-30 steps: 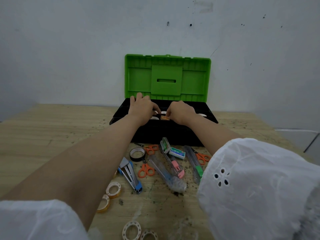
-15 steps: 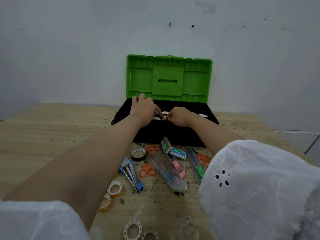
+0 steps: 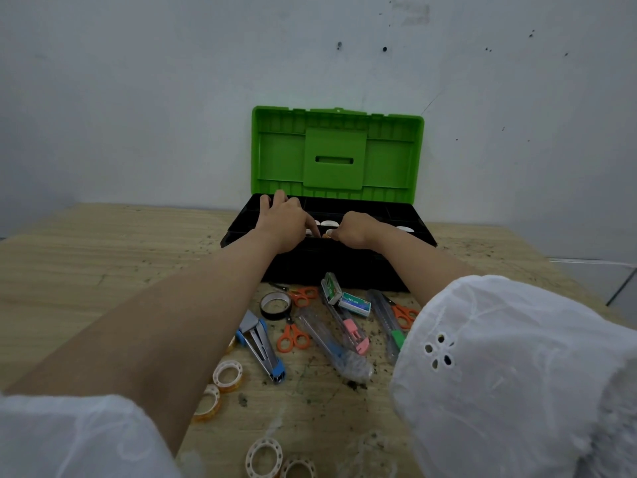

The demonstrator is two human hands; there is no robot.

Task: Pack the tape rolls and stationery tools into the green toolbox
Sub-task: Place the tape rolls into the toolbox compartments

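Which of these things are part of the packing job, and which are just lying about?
Job: green toolbox, black tape roll, clear tape rolls, orange scissors, stapler, cutters, staple boxes.
Lying about: dark crumbs on the wooden table.

Workshop-type rm: scuffed plywood bench [image 3: 103,257], bare marked wall [image 3: 138,98].

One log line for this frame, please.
packing | left hand in toolbox | right hand pinching small item | scissors, stapler, tape rolls on table

Hidden: left hand [image 3: 286,219], right hand [image 3: 356,229] grasp; cropped: bottom tape roll [image 3: 297,464].
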